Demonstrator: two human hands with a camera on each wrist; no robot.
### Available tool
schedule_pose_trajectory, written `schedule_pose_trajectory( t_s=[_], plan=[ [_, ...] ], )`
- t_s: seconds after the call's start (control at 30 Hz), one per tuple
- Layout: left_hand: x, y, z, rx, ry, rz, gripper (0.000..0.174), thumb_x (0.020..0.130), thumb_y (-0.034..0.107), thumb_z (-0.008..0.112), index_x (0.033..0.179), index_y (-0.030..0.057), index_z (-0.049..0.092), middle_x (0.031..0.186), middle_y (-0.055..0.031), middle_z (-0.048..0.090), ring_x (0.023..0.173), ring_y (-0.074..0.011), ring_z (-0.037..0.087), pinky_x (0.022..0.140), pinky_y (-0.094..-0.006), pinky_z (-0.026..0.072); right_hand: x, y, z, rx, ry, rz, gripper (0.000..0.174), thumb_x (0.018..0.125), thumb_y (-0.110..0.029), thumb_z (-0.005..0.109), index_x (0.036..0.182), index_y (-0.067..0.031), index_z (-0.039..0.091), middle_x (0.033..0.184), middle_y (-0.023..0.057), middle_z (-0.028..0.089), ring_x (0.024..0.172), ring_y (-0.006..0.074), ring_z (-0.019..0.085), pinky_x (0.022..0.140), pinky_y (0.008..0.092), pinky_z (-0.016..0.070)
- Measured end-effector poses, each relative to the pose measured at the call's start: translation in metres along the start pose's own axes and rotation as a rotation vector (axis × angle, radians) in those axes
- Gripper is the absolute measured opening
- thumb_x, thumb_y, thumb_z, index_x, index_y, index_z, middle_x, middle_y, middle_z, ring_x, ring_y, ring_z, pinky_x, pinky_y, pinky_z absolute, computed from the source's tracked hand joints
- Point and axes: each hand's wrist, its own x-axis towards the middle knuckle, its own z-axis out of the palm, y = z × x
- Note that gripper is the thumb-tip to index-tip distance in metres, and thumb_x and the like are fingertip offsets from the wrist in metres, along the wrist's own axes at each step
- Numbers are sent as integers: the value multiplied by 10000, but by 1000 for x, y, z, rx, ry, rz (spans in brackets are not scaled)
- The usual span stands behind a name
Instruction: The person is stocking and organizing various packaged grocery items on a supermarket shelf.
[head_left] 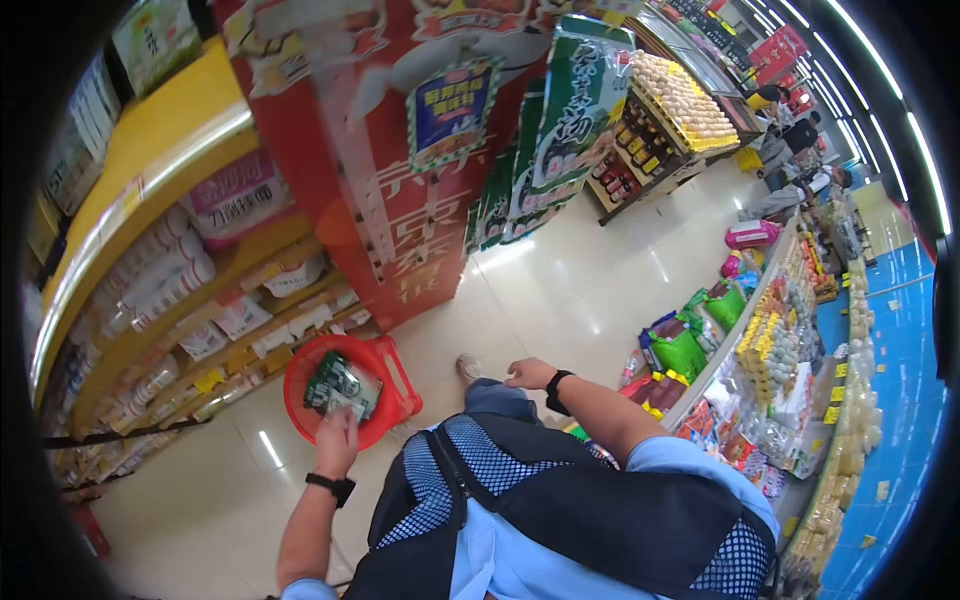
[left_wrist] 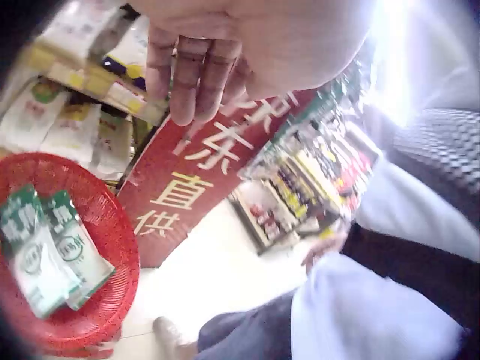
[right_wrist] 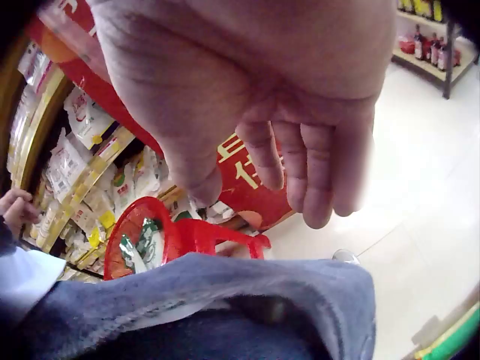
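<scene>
A red plastic basket (head_left: pixel 300 405) stands on the floor beside the shelves, its red handle (head_left: pixel 402 375) lying to its right. Two green-and-white plastic packets (left_wrist: pixel 46 255) lie in it, one overlapping the other. In the head view, my left hand (head_left: pixel 338 440) overlaps the basket's near rim. The left wrist view shows that hand's fingers (left_wrist: pixel 199 82) loosely bent, with nothing in them. My right hand (head_left: pixel 530 374) hangs in front of the body, to the right of the basket. Its fingers (right_wrist: pixel 318 176) are relaxed and hold nothing in the right wrist view.
Curved yellow shelves (head_left: pixel 150 140) with bagged goods stand at the left. A red display panel (head_left: pixel 400 210) with hanging green packs (head_left: pixel 580 110) rises ahead. Farther back is an egg stand (head_left: pixel 685 100). Along the right runs a display of packaged goods (head_left: pixel 765 345). Other people (head_left: pixel 800 140) are in the background.
</scene>
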Motion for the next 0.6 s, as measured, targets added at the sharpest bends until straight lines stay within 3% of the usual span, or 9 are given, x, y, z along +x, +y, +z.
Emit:
schedule_pose_trajectory(
  t_s=[0.03,0.1,0.13,0.23,0.3,0.43,0.53,0.6],
  plan=[
    [-3,13,-16,81,-77,122,203,910,122,558,1061,-1,615,968,-224,653,922,-376,627,819,-434,492,4,14,-9,0,32,24,593,780,-512,643,1090,-7,654,914,176,702,902,322,663,841,385,515],
    [9,33,-44,84,-86,55,178,902,116,566,1034,7,617,947,-216,656,888,-374,629,793,-432,496,16,45,-44,-17,90,68,528,813,-444,660,1110,-8,643,893,158,708,845,267,683,798,351,531],
    [21,45,-51,82,-86,21,166,898,113,570,1020,11,618,937,-212,657,871,-373,630,780,-431,498,21,60,-64,163,178,99,464,833,-402,660,1069,-2,646,859,135,702,809,227,674,764,332,533],
    [83,102,-54,25,171,152,189,904,124,584,1048,5,614,956,-207,663,872,-341,656,777,-389,513,39,84,-140,855,463,187,292,909,-289,619,973,-5,634,816,68,668,748,135,634,679,284,523],
    [125,170,-50,-217,109,-44,251,909,152,606,1108,-1,602,997,-193,673,934,-297,672,800,-351,517,38,84,-206,1130,661,-39,292,952,-315,572,990,-28,613,859,60,654,780,146,635,677,286,520],
    [210,287,-26,-305,98,182,412,891,224,655,1207,-19,550,1086,-173,665,1006,-264,656,852,-344,510,-10,11,-346,1197,823,-485,371,989,-339,517,1178,-22,557,1029,88,636,913,160,625,804,287,502],
    [259,341,-3,-451,201,235,491,874,259,682,1245,-16,513,1086,-165,651,987,-257,647,847,-343,508,-32,-37,-399,1028,855,-710,440,974,-326,550,1230,30,526,1092,128,638,952,179,630,823,301,505],
    [277,369,4,-494,232,192,496,868,276,691,1233,-8,511,1076,-157,644,972,-258,640,828,-344,508,-31,-48,-405,833,873,-724,458,960,-316,578,1252,30,512,1110,131,638,963,181,629,840,306,501]
  ],
)
